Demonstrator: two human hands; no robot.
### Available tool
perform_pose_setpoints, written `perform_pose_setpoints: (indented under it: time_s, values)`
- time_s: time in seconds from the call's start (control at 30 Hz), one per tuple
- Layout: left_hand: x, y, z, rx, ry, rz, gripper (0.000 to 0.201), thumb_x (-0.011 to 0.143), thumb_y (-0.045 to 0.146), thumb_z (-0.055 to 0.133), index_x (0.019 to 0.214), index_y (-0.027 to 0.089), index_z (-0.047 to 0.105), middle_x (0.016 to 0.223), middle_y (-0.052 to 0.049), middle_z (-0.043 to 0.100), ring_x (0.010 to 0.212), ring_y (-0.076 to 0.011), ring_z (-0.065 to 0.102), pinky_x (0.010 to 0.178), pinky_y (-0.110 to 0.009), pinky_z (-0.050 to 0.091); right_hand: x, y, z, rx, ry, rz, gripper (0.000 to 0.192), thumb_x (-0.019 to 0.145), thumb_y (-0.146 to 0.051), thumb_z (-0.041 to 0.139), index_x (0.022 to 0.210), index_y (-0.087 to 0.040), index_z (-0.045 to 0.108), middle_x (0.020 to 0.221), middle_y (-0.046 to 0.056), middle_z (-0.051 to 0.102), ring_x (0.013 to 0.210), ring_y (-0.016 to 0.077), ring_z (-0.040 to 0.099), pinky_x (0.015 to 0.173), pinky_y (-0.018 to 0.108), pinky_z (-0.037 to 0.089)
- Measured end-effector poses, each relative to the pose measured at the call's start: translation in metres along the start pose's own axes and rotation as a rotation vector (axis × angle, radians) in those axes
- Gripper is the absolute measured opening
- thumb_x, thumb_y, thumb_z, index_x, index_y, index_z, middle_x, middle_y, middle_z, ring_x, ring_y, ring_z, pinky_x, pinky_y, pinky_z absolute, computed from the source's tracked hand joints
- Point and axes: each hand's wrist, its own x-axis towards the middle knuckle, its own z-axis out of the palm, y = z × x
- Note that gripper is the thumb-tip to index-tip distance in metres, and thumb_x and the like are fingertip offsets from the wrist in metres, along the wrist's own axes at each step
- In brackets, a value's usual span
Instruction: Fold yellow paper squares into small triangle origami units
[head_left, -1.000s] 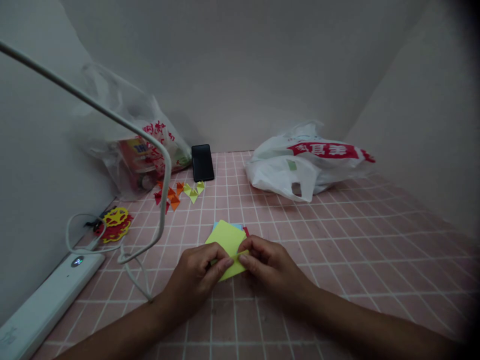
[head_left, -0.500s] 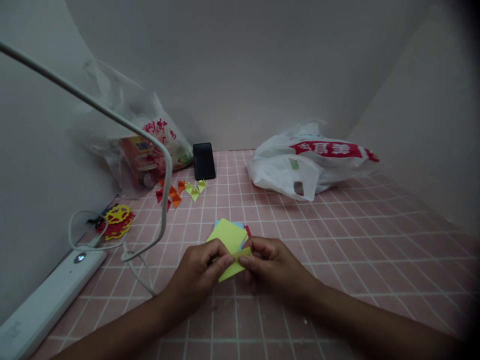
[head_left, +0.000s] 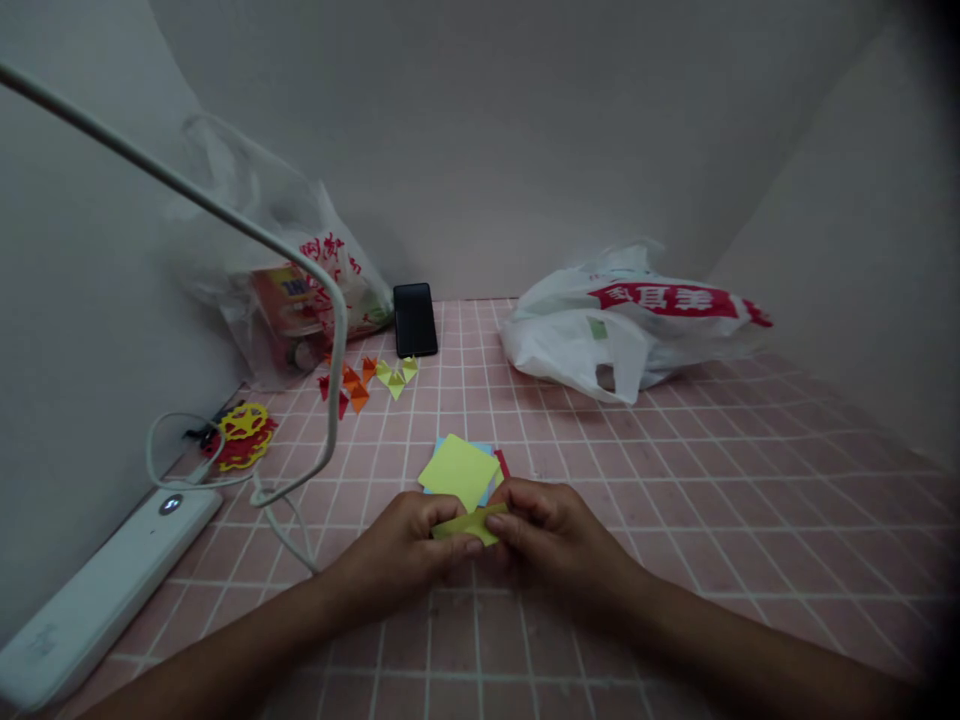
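Between my two hands is a piece of yellow paper (head_left: 472, 522), folded into a narrow shape. My left hand (head_left: 420, 540) pinches its left end, thumb along the lower edge. With thumb and fingers, my right hand (head_left: 544, 525) grips the right end; some of those fingers are hidden beneath. Just beyond the hands lies a stack of square paper sheets (head_left: 459, 470), yellow on top with blue showing under it. A narrow red piece (head_left: 502, 463) lies at the stack's right side, partly covered.
Small folded paper pieces, orange (head_left: 359, 395) and yellow (head_left: 396, 380), sit near a black phone (head_left: 415, 320). Plastic bags stand at the back left (head_left: 285, 300) and back right (head_left: 577, 350). A white power strip (head_left: 112, 590), a cable (head_left: 336, 370) and yellow-red cutouts (head_left: 244, 425) are at left.
The yellow paper in my hands now shows as a narrower folded strip, its lower point no longer visible. My left thumb has shifted lower along it. The view has moved slightly.
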Motion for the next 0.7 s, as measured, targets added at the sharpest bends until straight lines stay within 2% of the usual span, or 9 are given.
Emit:
perform_pose_setpoints:
  time_s: [0.1,0.27,0.5,0.57,0.63,0.7]
  values:
    - [0.000,0.000,0.001,0.003,0.025,0.000,0.024,0.079,0.033,0.057,0.061,0.018,0.050,0.053,0.005,0.046,0.051,-0.0108,0.040,0.049,-0.022,0.028,0.002,0.002,-0.001,0.000,0.009,0.002,0.025,0.085,-0.031,0.055,0.064,-0.018,0.052,0.056,-0.002,0.053,0.051,0.0100,0.048,0.050,0.023,0.035]
    - [0.002,-0.008,0.002,0.038,0.034,0.040,0.022,0.079,0.029,0.058,0.061,0.017,0.053,0.056,0.004,0.046,0.053,-0.0103,0.040,0.049,-0.021,0.028,0.005,0.010,0.003,0.174,-0.068,0.096,0.016,0.080,-0.029,0.063,0.073,-0.018,0.053,0.056,-0.005,0.052,0.046,0.0086,0.046,0.046,0.022,0.034]
    - [0.003,-0.007,-0.002,0.105,0.009,-0.027,0.028,0.080,0.033,0.059,0.058,0.018,0.051,0.050,0.006,0.040,0.048,-0.0101,0.037,0.047,-0.022,0.025,0.002,0.008,0.003,0.092,-0.020,0.044,0.021,0.085,-0.030,0.056,0.068,-0.017,0.052,0.056,-0.003,0.052,0.048,0.0083,0.045,0.046,0.021,0.032]
    - [0.004,-0.005,-0.004,0.198,0.024,0.024,0.030,0.080,0.034,0.061,0.056,0.017,0.052,0.052,0.005,0.042,0.051,-0.0106,0.039,0.050,-0.023,0.026,0.003,0.010,0.000,0.077,-0.025,0.039,0.021,0.086,-0.031,0.056,0.070,-0.017,0.053,0.057,-0.003,0.053,0.048,0.0081,0.045,0.047,0.021,0.032]
    - [0.004,-0.004,-0.004,0.278,0.067,0.122,0.027,0.079,0.033,0.064,0.059,0.016,0.056,0.060,0.003,0.049,0.060,-0.0120,0.045,0.056,-0.023,0.030,0.004,0.012,-0.002,0.057,-0.060,0.081,0.021,0.087,-0.031,0.055,0.072,-0.017,0.054,0.054,-0.004,0.051,0.046,0.0082,0.044,0.044,0.021,0.030]
    - [0.003,-0.004,-0.004,0.277,0.096,0.189,0.023,0.079,0.032,0.064,0.063,0.016,0.058,0.067,0.002,0.054,0.065,-0.0132,0.048,0.061,-0.024,0.032,0.005,0.013,-0.002,0.027,-0.088,0.073,0.021,0.085,-0.030,0.058,0.070,-0.017,0.054,0.054,-0.004,0.051,0.047,0.0080,0.043,0.045,0.020,0.030]
